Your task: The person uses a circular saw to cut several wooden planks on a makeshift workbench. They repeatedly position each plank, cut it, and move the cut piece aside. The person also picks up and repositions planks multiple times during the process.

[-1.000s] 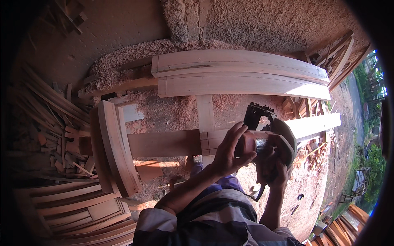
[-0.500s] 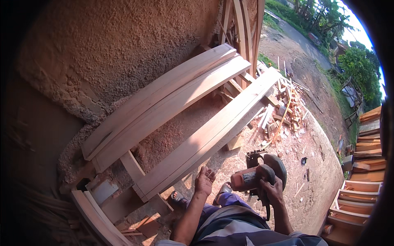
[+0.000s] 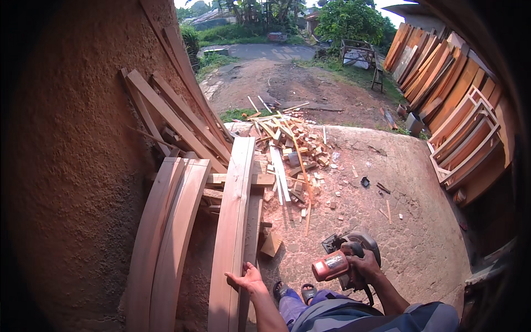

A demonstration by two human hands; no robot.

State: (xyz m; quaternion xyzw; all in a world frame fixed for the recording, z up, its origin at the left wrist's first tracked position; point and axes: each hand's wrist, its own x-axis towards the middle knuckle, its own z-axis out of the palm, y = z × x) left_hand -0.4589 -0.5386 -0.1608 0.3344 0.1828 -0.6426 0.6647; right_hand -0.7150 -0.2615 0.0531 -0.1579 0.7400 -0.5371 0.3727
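My right hand (image 3: pixel 366 266) is closed round the handle of a circular saw (image 3: pixel 332 266) with an orange motor housing and a dark round guard, held up over the ground. To its left, my left hand (image 3: pixel 251 281) is at the right edge of a long pale wooden plank (image 3: pixel 229 221). Its thumb reaches over the plank's top face and the fingers are apart; whether they press on the edge is hard to tell. The plank lies lengthwise away from me on wooden supports, and a thin line runs along it.
Two curved planks (image 3: pixel 180 221) lie left of it, by a rough earthen wall (image 3: pixel 72 166). More boards (image 3: pixel 177 110) lean there. A heap of wood offcuts (image 3: pixel 298 149) lies ahead on the concrete floor (image 3: pixel 387 221). Stacked boards and frames (image 3: pixel 464 138) stand along the right side.
My view has swung round and up, so the planks now run away from me. The left hand has come to the plank's edge. The saw stays in my right hand.
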